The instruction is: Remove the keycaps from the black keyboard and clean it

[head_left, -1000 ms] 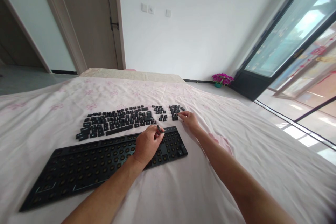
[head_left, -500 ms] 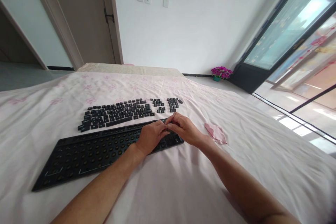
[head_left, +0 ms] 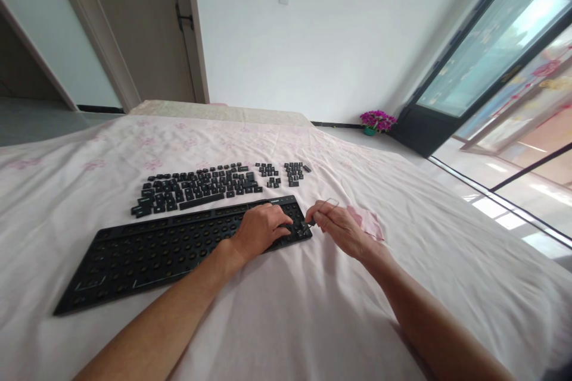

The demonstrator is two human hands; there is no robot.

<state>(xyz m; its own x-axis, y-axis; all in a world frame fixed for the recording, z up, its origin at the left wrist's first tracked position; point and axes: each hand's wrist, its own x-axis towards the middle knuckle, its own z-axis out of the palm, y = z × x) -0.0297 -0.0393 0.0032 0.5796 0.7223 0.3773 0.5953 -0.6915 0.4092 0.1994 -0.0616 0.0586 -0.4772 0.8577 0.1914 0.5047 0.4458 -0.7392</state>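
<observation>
Keyboard (head_left: 147, 265): before you on the cloth (head_left: 277, 321), mostly stripped; loose keycaps (head_left: 210, 187) lie behind it.
Left hand (head_left: 264, 227): spread on the board's right part, nothing visibly held.
Right hand (head_left: 335, 225): your fingers pinch a wire tool (head_left: 311, 223) by the right edge.
Corner key (head_left: 301, 230): apparently being pried; whether it's hooked, you can't tell.
Next pull: likely wants a steady lift, left hand bracing.

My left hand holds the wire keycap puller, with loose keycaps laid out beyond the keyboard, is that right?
Wrong side: the head view shows your right hand holding the wire keycap puller, with loose keycaps laid out beyond the keyboard.
</observation>
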